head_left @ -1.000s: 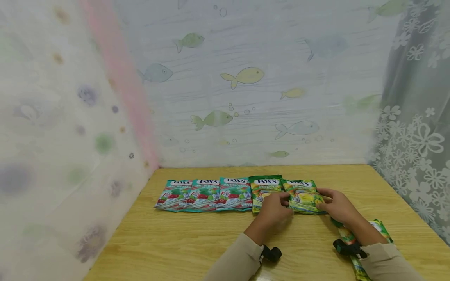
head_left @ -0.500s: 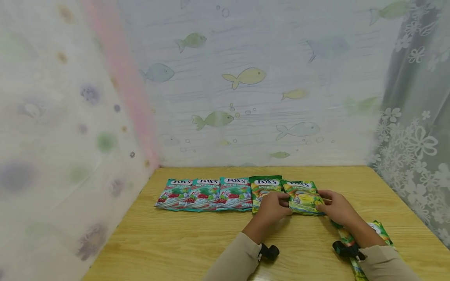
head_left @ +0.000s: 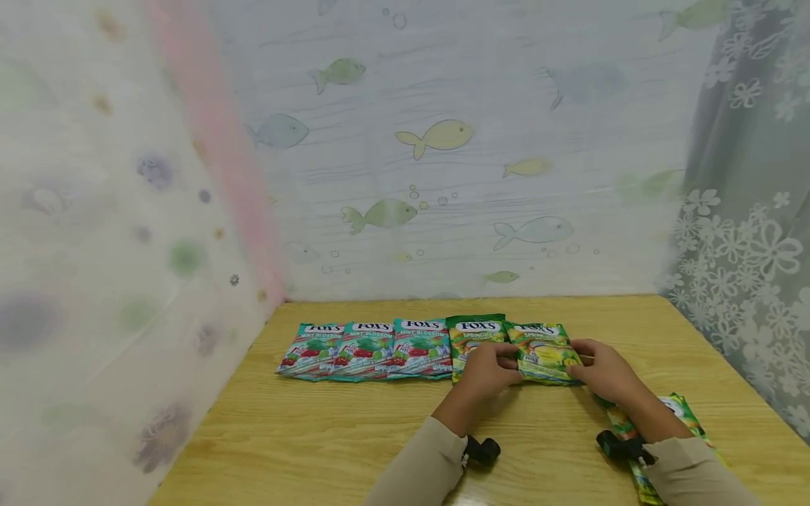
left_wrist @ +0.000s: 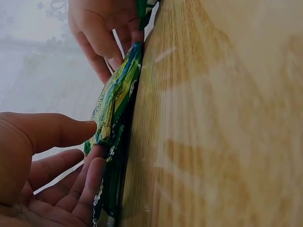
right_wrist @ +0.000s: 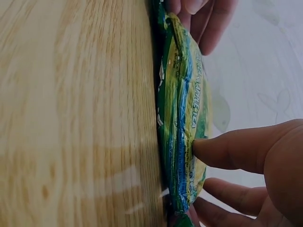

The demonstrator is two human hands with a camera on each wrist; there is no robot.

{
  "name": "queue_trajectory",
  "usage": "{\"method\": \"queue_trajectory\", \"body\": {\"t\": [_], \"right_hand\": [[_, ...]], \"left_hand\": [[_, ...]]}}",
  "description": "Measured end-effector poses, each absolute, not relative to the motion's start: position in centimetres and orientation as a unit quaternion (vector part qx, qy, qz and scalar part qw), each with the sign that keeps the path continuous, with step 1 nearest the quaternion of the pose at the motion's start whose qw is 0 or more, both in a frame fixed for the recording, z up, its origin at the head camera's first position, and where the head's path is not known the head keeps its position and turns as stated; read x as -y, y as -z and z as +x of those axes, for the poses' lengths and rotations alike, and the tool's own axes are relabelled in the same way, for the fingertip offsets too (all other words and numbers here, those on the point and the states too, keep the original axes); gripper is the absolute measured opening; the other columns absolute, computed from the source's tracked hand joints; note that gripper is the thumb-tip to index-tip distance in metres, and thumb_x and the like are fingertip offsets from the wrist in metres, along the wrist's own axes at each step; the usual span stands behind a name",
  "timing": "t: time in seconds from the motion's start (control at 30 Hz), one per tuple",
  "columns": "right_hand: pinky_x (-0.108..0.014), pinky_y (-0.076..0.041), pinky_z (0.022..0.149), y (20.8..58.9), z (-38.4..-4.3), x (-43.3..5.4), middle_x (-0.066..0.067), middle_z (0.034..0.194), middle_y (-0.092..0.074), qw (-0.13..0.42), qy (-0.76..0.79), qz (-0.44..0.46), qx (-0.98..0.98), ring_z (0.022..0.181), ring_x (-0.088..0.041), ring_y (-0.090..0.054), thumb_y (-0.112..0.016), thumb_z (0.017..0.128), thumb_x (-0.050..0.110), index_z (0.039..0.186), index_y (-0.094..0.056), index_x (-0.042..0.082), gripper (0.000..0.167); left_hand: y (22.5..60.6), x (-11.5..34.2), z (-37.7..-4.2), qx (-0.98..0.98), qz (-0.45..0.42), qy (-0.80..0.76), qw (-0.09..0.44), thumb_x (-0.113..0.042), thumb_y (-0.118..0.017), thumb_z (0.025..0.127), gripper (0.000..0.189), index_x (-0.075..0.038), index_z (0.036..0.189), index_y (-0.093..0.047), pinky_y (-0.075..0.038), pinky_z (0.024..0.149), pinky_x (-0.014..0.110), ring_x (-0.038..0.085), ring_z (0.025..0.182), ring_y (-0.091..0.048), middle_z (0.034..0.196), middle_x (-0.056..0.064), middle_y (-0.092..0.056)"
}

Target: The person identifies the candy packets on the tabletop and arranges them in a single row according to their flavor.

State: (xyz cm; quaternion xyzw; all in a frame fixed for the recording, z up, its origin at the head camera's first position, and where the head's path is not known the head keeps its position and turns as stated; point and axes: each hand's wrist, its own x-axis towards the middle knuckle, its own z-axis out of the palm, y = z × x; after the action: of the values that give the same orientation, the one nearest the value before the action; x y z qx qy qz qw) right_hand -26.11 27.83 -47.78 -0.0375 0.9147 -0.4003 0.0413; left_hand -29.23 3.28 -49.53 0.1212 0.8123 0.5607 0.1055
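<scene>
A green-yellow candy bag (head_left: pixel 543 357) lies at the right end of a row on the table, its print facing up. My left hand (head_left: pixel 486 374) pinches its left edge, thumb (left_wrist: pixel 75 130) on top and fingers at its rim. At the opposite edge, my right hand (head_left: pixel 609 374) pinches with the thumb (right_wrist: pixel 227 147) on the printed face and fingers by the rim. A second green candy bag (head_left: pixel 476 327) borders it on the left, its lower part covered by my left hand. Three teal mint candy bags (head_left: pixel 420 351) continue the row leftward, overlapping slightly.
More green candy bags (head_left: pixel 683 410) lie at the right front, partly under my right forearm. Behind the wooden table (head_left: pixel 304 436) stands a fish-patterned wall covering (head_left: pixel 443 211). A grey flowered curtain (head_left: pixel 740 246) hangs at the right.
My left hand has shifted very slightly left. The right hand and the row of bags look almost the same.
</scene>
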Motion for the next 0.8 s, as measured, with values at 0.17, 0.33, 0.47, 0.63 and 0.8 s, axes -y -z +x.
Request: {"method": "queue_trajectory", "body": {"t": [0.17,0.33,0.47,0.63,0.8], "right_hand": [[-0.058,-0.056,0.093,47.71,-26.13,-27.83,-0.042,0.155,-0.033,0.037,0.379,-0.034,-0.924,0.138,-0.059,-0.041,-0.064,0.103,0.021,0.156,-0.033,-0.010,0.069],[-0.058,-0.056,0.092,47.36,-26.07,-27.66,-0.043,0.153,-0.035,0.033,0.366,-0.037,-0.929,0.137,-0.059,-0.042,-0.064,0.102,0.021,0.155,-0.034,-0.010,0.069],[-0.058,-0.056,0.091,47.26,-25.97,-27.63,-0.043,0.152,-0.036,0.032,0.365,-0.036,-0.930,0.136,-0.059,-0.043,-0.064,0.102,0.021,0.155,-0.034,-0.011,0.069],[-0.056,-0.057,0.090,47.29,-25.94,-27.66,-0.043,0.151,-0.037,0.032,0.363,-0.039,-0.930,0.135,-0.059,-0.045,-0.065,0.102,0.023,0.154,-0.034,-0.011,0.070],[-0.057,-0.057,0.090,47.35,-25.97,-27.76,-0.043,0.150,-0.038,0.031,0.357,-0.041,-0.933,0.134,-0.059,-0.046,-0.065,0.102,0.023,0.154,-0.034,-0.012,0.070]], "left_hand": [[49.50,-3.28,-29.27,-0.813,0.117,-0.561,0.102,-0.009,-0.080,0.090,0.041,-0.020,0.129,-0.074,-0.059,0.076,0.030,0.006,0.089,-0.067,0.096,-0.009,-0.072],[49.48,-3.33,-29.33,-0.812,0.115,-0.563,0.097,-0.009,-0.081,0.089,0.039,-0.019,0.126,-0.075,-0.060,0.075,0.031,0.007,0.088,-0.067,0.095,-0.009,-0.072],[49.53,-3.21,-29.34,-0.812,0.119,-0.564,0.098,-0.011,-0.081,0.089,0.039,-0.019,0.126,-0.074,-0.059,0.075,0.030,0.007,0.088,-0.068,0.097,-0.009,-0.073],[49.33,-2.76,-29.09,-0.809,0.126,-0.565,0.099,-0.011,-0.081,0.090,0.038,-0.017,0.127,-0.074,-0.060,0.076,0.030,0.007,0.090,-0.068,0.099,-0.007,-0.073],[48.99,-2.63,-28.85,-0.806,0.125,-0.569,0.105,-0.012,-0.080,0.091,0.036,-0.015,0.126,-0.074,-0.060,0.077,0.031,0.009,0.091,-0.068,0.101,-0.005,-0.073]]}}
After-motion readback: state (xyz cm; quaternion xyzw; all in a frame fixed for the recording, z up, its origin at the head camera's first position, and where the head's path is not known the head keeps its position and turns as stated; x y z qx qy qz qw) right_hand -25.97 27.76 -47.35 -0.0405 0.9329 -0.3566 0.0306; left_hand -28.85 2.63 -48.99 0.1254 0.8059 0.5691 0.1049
